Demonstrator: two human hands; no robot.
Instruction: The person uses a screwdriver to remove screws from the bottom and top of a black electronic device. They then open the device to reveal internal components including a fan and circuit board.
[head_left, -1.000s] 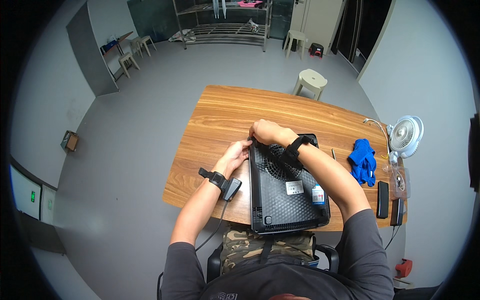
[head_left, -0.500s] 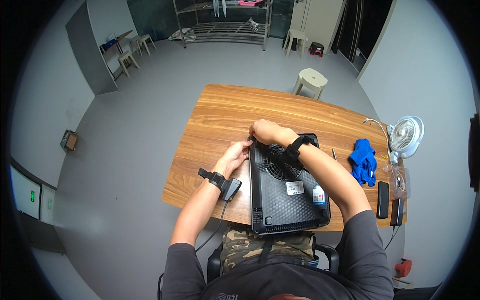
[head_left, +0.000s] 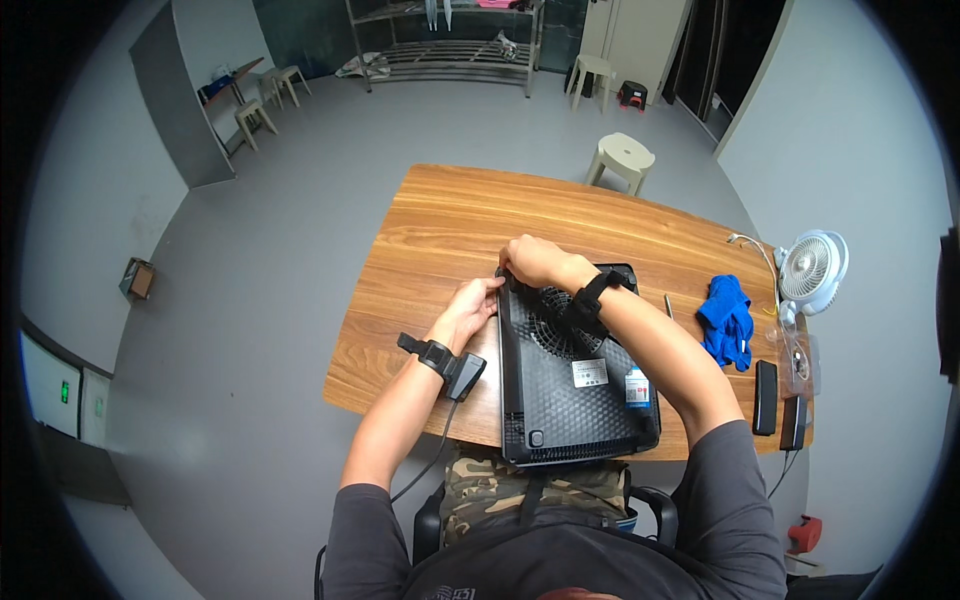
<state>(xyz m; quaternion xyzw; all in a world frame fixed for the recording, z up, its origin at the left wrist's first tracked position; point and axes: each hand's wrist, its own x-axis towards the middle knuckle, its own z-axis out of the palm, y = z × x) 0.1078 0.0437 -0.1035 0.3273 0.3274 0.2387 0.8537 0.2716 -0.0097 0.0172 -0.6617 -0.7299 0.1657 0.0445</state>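
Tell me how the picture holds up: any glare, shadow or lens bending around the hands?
Head view: pale glare on the table beside the left hand; what looks like a dark shadow across the fan grille of the black device; black-on-black detail lost where the right hand meets its far-left corner; table edges bow, picture corners go black.

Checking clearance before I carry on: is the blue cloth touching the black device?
Apart: the head view shows a strip of wooden tabletop between the black device and the blue cloth.

Black device [head_left: 575, 412], fan grille [head_left: 546, 336] upward
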